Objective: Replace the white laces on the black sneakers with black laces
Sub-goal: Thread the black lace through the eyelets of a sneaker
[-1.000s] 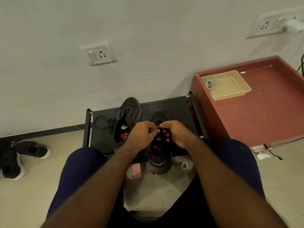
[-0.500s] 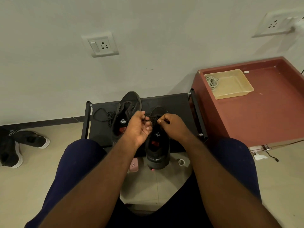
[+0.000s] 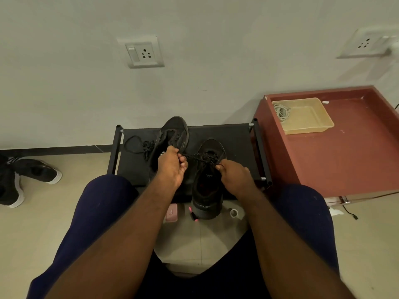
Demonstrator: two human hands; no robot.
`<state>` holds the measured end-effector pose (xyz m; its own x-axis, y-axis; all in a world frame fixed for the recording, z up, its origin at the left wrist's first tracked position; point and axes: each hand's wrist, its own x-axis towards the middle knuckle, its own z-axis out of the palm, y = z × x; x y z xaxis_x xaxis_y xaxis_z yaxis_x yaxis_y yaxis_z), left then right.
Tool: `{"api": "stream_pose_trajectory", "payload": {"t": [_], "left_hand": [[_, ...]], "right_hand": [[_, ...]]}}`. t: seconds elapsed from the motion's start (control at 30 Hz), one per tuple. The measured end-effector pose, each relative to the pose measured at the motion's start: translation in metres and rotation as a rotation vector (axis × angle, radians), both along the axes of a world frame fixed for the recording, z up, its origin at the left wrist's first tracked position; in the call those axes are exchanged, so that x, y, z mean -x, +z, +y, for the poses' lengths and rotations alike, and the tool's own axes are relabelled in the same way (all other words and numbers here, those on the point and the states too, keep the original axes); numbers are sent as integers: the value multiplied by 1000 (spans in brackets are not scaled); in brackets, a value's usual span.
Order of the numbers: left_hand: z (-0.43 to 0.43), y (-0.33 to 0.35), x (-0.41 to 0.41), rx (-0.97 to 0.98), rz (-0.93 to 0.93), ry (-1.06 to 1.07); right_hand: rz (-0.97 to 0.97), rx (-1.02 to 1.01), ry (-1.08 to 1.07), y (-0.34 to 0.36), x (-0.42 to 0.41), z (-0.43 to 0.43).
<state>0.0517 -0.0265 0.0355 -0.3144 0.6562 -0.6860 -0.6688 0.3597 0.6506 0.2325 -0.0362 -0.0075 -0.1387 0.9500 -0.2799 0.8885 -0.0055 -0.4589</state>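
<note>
Currently, mid-frame on the rack [image 3: 237,139]: trailing lace [image 3: 133,145], black, loose beside the rear sneaker [image 3: 172,130]. Left hand [image 3: 172,167] pinches the taut lace [image 3: 195,157], and right hand [image 3: 234,173] pinches its other end over the front sneaker [image 3: 208,182]. Neither shoe shows white; tightening and tying likely remain.

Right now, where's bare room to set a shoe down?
Free: red cabinet top in front and right of the tray; rack strip right of the near sneaker. Crowded: rack's left, other sneaker and loose lace; centre, left hand and right hand pinch the taut lace.
</note>
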Motion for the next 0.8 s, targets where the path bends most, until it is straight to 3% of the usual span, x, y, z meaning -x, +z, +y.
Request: {"api": "stream_pose_trajectory", "payload": {"t": [0.07, 0.13, 0.27, 0.4, 0.5, 0.6, 0.67, 0.8], "left_hand": [[-2, 1, -1, 15, 10, 13], [-6, 0, -4, 45, 90, -26], [-21, -5, 0, 23, 687, -312], [-40, -11, 8, 64, 1109, -624], [-50, -18, -1, 32, 1164, -808], [-53, -24, -8, 21, 1132, -884], [-53, -23, -8, 8, 1150, -870], [-54, -23, -8, 4, 1136, -888]], "right_hand": [[79, 45, -54, -2, 0, 1], [275, 107, -145, -1, -5, 3], [731, 163, -387, 11, -9, 2], [903, 37, -694, 15, -2, -1], [907, 62, -738, 14, 10, -4], [1053, 52, -966, 16, 12, -5], [938, 27, -956, 13, 3, -6], [538, 268, -475, 16, 8, -16]]}}
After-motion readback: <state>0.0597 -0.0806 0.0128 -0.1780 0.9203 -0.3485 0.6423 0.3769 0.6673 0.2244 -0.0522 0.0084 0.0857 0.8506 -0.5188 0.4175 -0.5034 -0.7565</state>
